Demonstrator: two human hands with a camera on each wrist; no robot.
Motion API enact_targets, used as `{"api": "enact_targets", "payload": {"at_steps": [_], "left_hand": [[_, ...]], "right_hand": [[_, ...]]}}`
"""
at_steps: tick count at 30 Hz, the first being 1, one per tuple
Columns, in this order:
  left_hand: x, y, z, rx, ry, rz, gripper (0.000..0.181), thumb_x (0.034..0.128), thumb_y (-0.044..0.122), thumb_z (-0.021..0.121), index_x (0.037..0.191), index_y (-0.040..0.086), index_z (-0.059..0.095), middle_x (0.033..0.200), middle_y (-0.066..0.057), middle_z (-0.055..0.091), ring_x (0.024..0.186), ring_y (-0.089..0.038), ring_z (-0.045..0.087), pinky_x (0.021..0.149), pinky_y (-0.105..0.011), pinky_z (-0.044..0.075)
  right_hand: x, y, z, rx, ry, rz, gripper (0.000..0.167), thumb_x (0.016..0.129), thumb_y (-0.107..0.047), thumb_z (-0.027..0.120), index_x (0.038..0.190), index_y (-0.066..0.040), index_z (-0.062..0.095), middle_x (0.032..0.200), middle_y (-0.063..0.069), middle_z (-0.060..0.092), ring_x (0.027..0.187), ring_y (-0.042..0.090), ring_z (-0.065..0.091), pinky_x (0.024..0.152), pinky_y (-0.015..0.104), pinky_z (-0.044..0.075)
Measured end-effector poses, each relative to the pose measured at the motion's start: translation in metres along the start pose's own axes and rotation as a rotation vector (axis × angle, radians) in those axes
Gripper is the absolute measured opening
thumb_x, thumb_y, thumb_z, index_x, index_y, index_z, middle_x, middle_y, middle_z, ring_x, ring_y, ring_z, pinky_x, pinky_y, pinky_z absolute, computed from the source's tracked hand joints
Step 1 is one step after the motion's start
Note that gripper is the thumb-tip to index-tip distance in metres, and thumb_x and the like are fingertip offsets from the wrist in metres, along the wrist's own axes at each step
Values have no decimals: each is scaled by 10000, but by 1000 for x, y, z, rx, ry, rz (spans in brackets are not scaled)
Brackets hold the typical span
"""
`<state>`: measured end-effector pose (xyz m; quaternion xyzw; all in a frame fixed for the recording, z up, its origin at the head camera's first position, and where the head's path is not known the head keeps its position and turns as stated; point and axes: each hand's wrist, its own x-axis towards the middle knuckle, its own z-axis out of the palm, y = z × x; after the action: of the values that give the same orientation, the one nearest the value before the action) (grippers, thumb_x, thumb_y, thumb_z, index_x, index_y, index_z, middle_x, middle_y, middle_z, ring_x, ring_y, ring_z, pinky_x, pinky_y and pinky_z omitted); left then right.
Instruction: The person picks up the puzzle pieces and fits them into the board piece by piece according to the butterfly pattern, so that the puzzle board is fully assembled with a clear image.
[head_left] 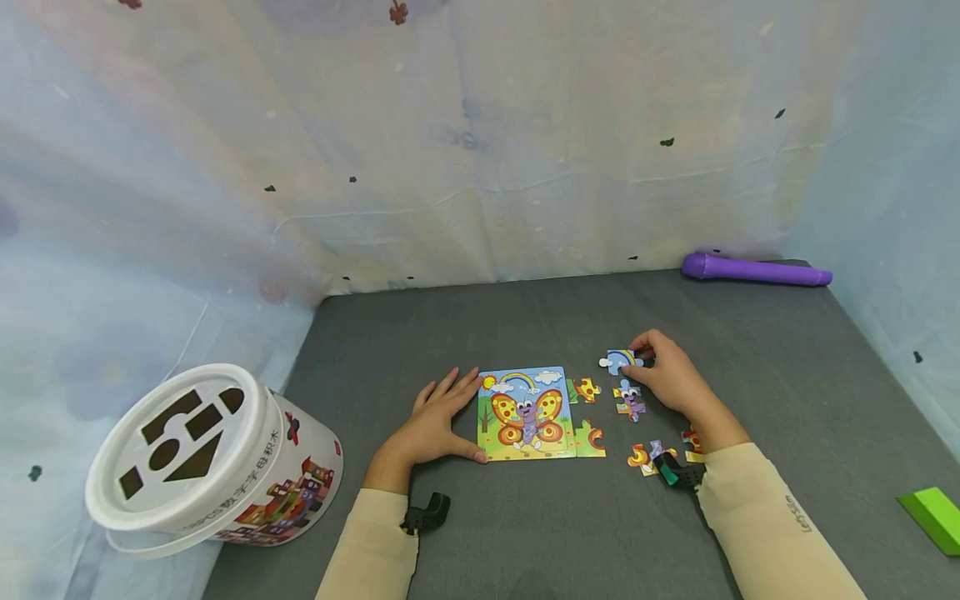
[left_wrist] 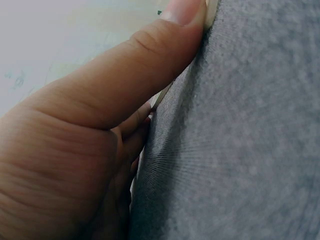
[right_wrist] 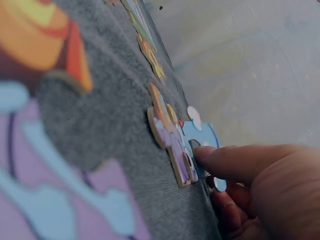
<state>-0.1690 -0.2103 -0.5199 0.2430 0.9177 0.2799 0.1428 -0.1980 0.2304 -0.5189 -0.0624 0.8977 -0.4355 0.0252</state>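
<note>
My left hand lies spread at the left edge of a square butterfly picture board. Its thumb touches the lower left corner and its fingers reach the upper left one; the left wrist view has the thumb against the board's edge. Further right, my right hand pinches a blue rainbow puzzle piece between thumb and fingers. Just below that lies the butterfly-face piece, close to the held piece in the right wrist view. Two puzzle pieces, a wing piece and a green piece, adjoin the board's right side.
More loose pieces lie near the right wrist, partly hidden by its black strap. A white bucket with a shape-hole lid stands at the left. A purple stick lies at the back right, a green block at the right edge.
</note>
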Motion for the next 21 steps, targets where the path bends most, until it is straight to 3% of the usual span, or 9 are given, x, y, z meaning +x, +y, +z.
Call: {"api": "enact_targets", "payload": {"at_steps": [4,8,14,21], "left_hand": [[0,-1,1,-1,1,2,1343,696,600,1006,1758,247,263,1804,91,149,1657,-208,8,1278,-565,-36],[0,-2,1,3,1,3,1344,697,604,1004,1759,252,259,1804,91,148,1657,-206,8,1278,-566,-33],[0,-4,1,5,3,12,1346,697,610,1000,1760,253,254,1805,93,144,1657,-208,9,1277,-570,-31],[0,-5,2,3,5,18,1344,696,617,998,1758,239,265,1805,86,150,1657,-207,9,1276,-576,-31]], "right_hand": [[-2,1,-1,73,49,-12,221,1046,-131,772,1194,-8,661,1065,145,671,951,293,607,816,405,492],[-5,-4,-4,174,101,-34,222,1076,-178,743,1202,-2,698,1014,133,684,861,255,626,713,302,510],[-10,-23,-12,329,166,-53,276,1091,-191,722,1245,35,687,1033,191,671,849,245,690,752,329,601],[-15,-43,-12,414,158,-84,296,1091,-216,725,1255,27,686,1040,180,661,873,236,698,812,329,627]]}}
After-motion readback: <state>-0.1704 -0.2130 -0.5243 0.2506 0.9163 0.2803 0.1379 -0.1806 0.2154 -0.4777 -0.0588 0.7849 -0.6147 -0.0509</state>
